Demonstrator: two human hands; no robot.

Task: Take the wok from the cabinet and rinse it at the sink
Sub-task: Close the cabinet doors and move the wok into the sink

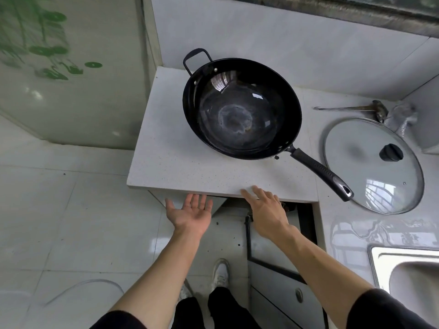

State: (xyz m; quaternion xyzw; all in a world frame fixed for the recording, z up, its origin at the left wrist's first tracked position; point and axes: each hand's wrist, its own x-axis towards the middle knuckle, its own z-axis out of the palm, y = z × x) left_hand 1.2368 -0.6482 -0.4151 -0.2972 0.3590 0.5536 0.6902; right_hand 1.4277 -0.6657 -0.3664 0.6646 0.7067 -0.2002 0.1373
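A black wok (240,110) sits upright on the white countertop (180,167), its long handle (320,172) pointing toward the lower right and a loop handle at the far left. My left hand (190,213) is spread palm up just below the counter's front edge, holding nothing. My right hand (266,210) is flat, palm down, fingertips at the counter edge, well short of the wok. The steel sink (384,257) shows at the lower right corner. An open cabinet door (273,264) hangs below the counter.
A glass lid (370,176) with a black knob lies on the counter right of the wok, its rim under the handle's tip. A metal ladle (351,109) lies behind it. Tiled floor stretches to the left; my feet stand by the cabinet.
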